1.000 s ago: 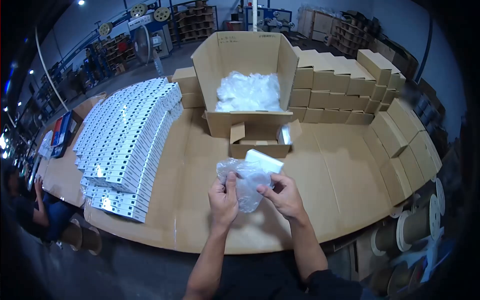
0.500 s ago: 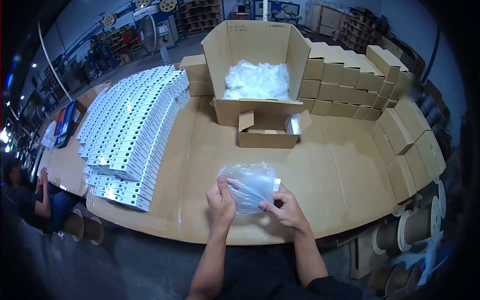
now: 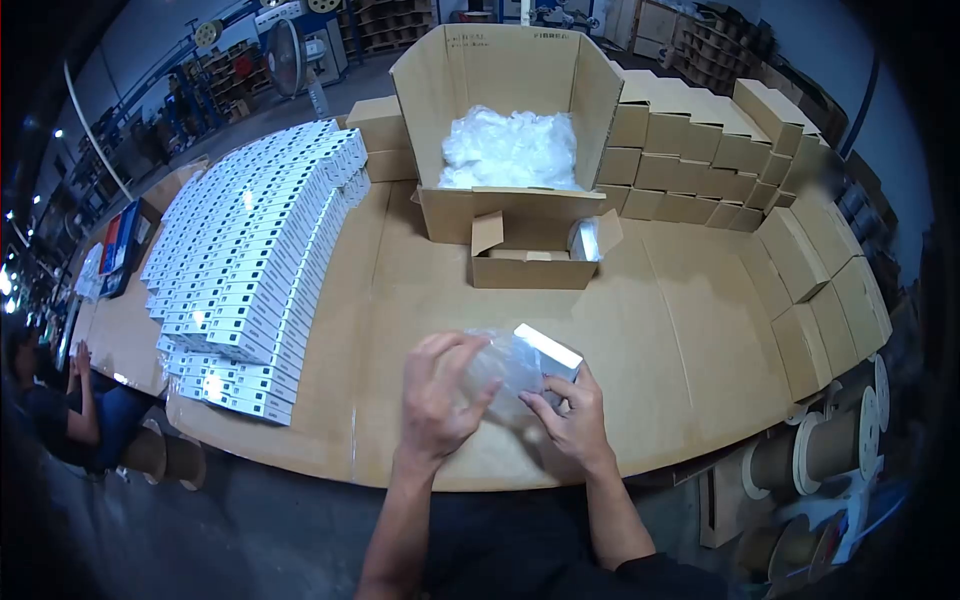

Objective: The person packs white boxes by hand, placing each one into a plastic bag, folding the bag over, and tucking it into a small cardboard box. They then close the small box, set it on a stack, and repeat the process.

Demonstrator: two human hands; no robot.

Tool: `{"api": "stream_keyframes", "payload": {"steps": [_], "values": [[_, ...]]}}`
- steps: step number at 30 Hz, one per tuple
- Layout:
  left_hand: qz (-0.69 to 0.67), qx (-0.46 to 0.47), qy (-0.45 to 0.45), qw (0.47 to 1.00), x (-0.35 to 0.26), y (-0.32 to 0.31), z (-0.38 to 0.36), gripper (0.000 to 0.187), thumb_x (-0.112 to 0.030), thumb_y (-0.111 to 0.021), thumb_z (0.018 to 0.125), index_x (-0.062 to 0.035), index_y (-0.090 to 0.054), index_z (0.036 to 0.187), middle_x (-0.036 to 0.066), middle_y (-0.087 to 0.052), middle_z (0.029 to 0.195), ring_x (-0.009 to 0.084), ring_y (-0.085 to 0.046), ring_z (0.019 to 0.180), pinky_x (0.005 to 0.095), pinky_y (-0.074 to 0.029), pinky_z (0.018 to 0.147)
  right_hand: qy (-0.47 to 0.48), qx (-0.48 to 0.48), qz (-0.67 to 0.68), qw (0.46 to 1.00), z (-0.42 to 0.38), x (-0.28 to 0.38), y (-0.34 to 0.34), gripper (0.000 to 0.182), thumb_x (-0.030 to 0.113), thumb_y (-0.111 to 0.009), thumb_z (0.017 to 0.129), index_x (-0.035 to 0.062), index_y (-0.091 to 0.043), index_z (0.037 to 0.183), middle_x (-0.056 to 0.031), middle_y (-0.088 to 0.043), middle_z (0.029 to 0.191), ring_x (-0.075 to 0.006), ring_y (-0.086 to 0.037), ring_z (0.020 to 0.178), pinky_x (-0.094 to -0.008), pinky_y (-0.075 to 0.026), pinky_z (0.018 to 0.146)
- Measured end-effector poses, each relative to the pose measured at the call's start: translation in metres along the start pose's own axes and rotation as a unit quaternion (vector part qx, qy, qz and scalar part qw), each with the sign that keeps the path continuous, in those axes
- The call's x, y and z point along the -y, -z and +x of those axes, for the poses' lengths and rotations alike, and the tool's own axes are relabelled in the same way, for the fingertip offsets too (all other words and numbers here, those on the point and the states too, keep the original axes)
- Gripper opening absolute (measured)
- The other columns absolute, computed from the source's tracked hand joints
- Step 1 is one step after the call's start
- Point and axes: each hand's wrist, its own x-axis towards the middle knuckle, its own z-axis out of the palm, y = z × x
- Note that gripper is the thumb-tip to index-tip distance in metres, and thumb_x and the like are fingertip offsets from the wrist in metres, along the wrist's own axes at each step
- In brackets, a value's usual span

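Observation:
My right hand [image 3: 574, 418] grips a small white box [image 3: 548, 350] together with a clear plastic bag [image 3: 508, 362], over the near middle of the cardboard-covered table. The box points up and left, its long white side showing beside the bag. At the bag's left edge is my left hand [image 3: 435, 405], slightly blurred, with its fingers and thumb apart. An open small carton [image 3: 533, 274] stands beyond my hands, a wrapped white item [image 3: 584, 241] at its right end.
Behind the carton, a large box [image 3: 505, 215] holds a heap of clear plastic bags [image 3: 510, 148]. Many slim white boxes [image 3: 245, 260] are stacked at left. Brown cartons [image 3: 680, 160] line the back right and right edge. A seated person [image 3: 75, 410] is at far left.
The white box has come into fuller view on the right of the bag. My left hand has loosened from the bag and its fingers have spread.

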Motion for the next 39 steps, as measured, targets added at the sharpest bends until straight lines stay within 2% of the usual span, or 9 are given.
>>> {"api": "stream_keyframes", "payload": {"steps": [5, 13, 16, 20, 24, 25, 31, 34, 39], "values": [[-0.084, 0.082, -0.071, 0.991, 0.011, -0.023, 0.017, 0.012, -0.011, -0.074, 0.091, -0.0022, -0.066, 0.088, 0.011, -0.067, 0.091, 0.0281, -0.067, 0.088, 0.0377, -0.054, 0.077, -0.041, 0.002, 0.013, 0.999, -0.002, 0.007, 0.002, 0.023, 0.012, -0.087, 0.079, -0.0037, -0.073, 0.09, -0.0196, -0.063, 0.115, -0.032, -0.065, 0.103, -0.0399, -0.053, 0.086], [-0.213, 0.089, 0.149, 0.962, 0.008, -0.023, 0.017, 0.04, -0.023, -0.059, 0.107, -0.0015, -0.056, 0.073, 0.006, -0.049, 0.053, 0.0099, -0.048, 0.046, 0.0305, -0.039, 0.045, -0.152, 0.079, 0.2, 0.965, -0.015, -0.017, 0.011, 0.029, 0.023, -0.071, 0.1, -0.0048, -0.066, 0.09, -0.0102, -0.053, 0.105, -0.0179, -0.054, 0.088, -0.0315, -0.046, 0.082], [-0.264, 0.038, 0.208, 0.941, 0.022, -0.025, 0.014, 0.048, -0.028, -0.056, 0.108, -0.0028, -0.052, 0.068, 0.0, -0.049, 0.054, 0.0088, -0.044, 0.047, 0.0292, -0.035, 0.045, -0.172, 0.045, 0.225, 0.958, -0.016, -0.012, 0.007, 0.03, 0.023, -0.067, 0.103, -0.0038, -0.067, 0.089, -0.0063, -0.05, 0.103, -0.0146, -0.05, 0.085, -0.0295, -0.044, 0.079], [-0.382, -0.148, 0.224, 0.885, 0.03, -0.029, 0.007, 0.031, -0.034, -0.051, 0.11, -0.0051, -0.054, 0.098, -0.002, -0.045, 0.063, 0.011, -0.055, 0.068, 0.0261, -0.041, 0.061, -0.161, -0.02, 0.187, 0.969, -0.023, -0.014, -0.005, 0.029, 0.023, -0.067, 0.103, -0.0021, -0.067, 0.088, -0.0047, -0.051, 0.099, -0.0121, -0.05, 0.085, -0.0273, -0.043, 0.077], [-0.522, -0.208, 0.3, 0.77, 0.024, -0.035, -0.019, 0.052, -0.04, -0.065, 0.102, -0.0033, -0.043, 0.132, 0.009, -0.058, 0.109, 0.0202, -0.058, 0.106, 0.0294, -0.046, 0.099, -0.145, -0.103, 0.154, 0.972, -0.026, -0.015, -0.011, 0.029, 0.023, -0.067, 0.103, -0.0005, -0.068, 0.087, -0.0039, -0.054, 0.093, -0.0121, -0.051, 0.088, -0.0278, -0.043, 0.077], [-0.584, -0.092, 0.36, 0.721, 0.023, -0.03, -0.033, 0.07, -0.028, -0.077, 0.094, -0.0013, -0.036, 0.144, 0.014, -0.056, 0.133, 0.0239, -0.056, 0.125, 0.0338, -0.044, 0.109, -0.129, -0.109, 0.139, 0.976, -0.026, -0.015, -0.013, 0.028, 0.023, -0.067, 0.103, -0.0006, -0.068, 0.087, -0.0039, -0.054, 0.093, -0.0128, -0.052, 0.089, -0.0283, -0.044, 0.078], [-0.456, 0.11, 0.386, 0.794, 0.013, -0.044, -0.048, 0.067, -0.008, -0.09, 0.078, 0.0001, -0.053, 0.134, 0.009, -0.068, 0.121, 0.018, -0.066, 0.111, 0.0349, -0.054, 0.096, -0.117, -0.061, 0.093, 0.987, -0.034, -0.021, -0.016, 0.017, 0.014, -0.067, 0.1, -0.0013, -0.073, 0.101, -0.0106, -0.057, 0.11, -0.0212, -0.057, 0.101, -0.0332, -0.048, 0.087], [-0.443, -0.003, 0.346, 0.827, -0.004, -0.038, -0.046, 0.053, -0.009, -0.091, 0.078, 0.0012, -0.063, 0.122, 0.008, -0.075, 0.107, 0.0164, -0.071, 0.1, 0.0323, -0.057, 0.09, -0.106, -0.073, 0.149, 0.98, -0.019, -0.011, 0.002, 0.023, 0.009, -0.057, 0.102, 0.0004, -0.074, 0.115, -0.0141, -0.06, 0.122, -0.0246, -0.059, 0.112, -0.0329, -0.046, 0.099], [-0.349, 0.104, 0.323, 0.874, 0.012, -0.03, -0.062, 0.053, -0.014, -0.091, 0.077, 0.0007, -0.064, 0.12, 0.011, -0.076, 0.108, 0.0172, -0.072, 0.102, 0.0332, -0.057, 0.09, -0.083, -0.118, 0.229, 0.963, 0.011, -0.015, 0.033, 0.044, 0.002, -0.058, 0.1, 0.0002, -0.048, 0.143, -0.0144, -0.058, 0.124, -0.0207, -0.059, 0.116, -0.0309, -0.049, 0.098]]}}
